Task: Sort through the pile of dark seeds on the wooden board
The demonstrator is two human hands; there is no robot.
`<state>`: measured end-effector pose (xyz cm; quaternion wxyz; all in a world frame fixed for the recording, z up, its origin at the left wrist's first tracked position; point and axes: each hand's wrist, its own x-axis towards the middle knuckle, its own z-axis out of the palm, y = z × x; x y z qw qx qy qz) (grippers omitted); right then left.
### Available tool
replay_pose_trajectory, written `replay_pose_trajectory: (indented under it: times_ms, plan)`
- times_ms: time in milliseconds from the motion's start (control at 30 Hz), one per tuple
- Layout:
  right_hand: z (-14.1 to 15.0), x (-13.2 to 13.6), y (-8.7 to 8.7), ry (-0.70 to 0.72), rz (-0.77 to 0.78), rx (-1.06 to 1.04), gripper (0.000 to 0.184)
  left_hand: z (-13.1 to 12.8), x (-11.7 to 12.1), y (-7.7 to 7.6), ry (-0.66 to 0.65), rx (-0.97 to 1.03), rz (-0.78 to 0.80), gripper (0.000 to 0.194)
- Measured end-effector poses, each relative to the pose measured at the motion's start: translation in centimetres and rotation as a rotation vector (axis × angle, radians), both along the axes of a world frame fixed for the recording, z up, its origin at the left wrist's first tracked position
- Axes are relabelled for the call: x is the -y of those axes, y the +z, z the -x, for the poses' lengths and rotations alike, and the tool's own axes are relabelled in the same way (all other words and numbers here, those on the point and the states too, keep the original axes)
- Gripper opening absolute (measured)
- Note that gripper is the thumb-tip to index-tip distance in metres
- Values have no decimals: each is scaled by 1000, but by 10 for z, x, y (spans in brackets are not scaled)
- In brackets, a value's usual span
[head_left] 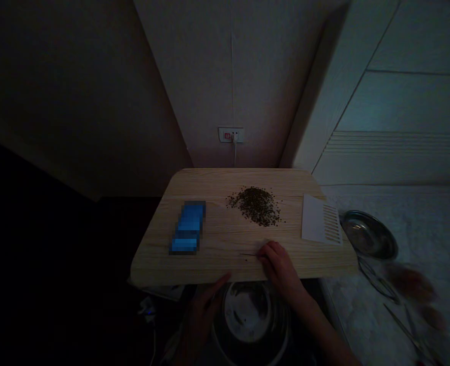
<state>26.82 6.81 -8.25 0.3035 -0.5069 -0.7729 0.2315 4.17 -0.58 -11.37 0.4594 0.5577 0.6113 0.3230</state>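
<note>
My right hand (pixel 280 262) rests near the front edge of the small wooden table (pixel 217 254). Its fingers are closed on a thin, dark, needle-like tool (pixel 249 254) that points left across the wood. A tiny dark speck (pixel 246 260) lies just below that tool. Behind the hand is a loose heap of small dark grains or seeds (pixel 259 203). My left hand (pixel 205 305) is low in the view, left of a metal bowl (pixel 247 310) below the table edge. One of its fingers stretches toward that edge; the others are in shadow.
A blurred-out blue screen (pixel 188 226) lies on the table's left. A white slotted plastic piece (pixel 320 218) lies at the right. Beyond it are another metal bowl (pixel 369 235), scissors (pixel 403 320) and blurred reddish items (pixel 411 282). A wall socket (pixel 231 134) holds a plugged-in cable.
</note>
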Motion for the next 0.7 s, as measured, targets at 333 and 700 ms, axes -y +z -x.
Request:
replay_pose_trajectory:
  times_ms: [333, 700]
  plan:
    - [-1, 9, 2, 14, 18, 8, 11, 0, 1, -2, -2, 1, -31, 34]
    - [-1, 18, 1, 7, 14, 29, 11, -1, -1, 3, 10, 6, 5, 35]
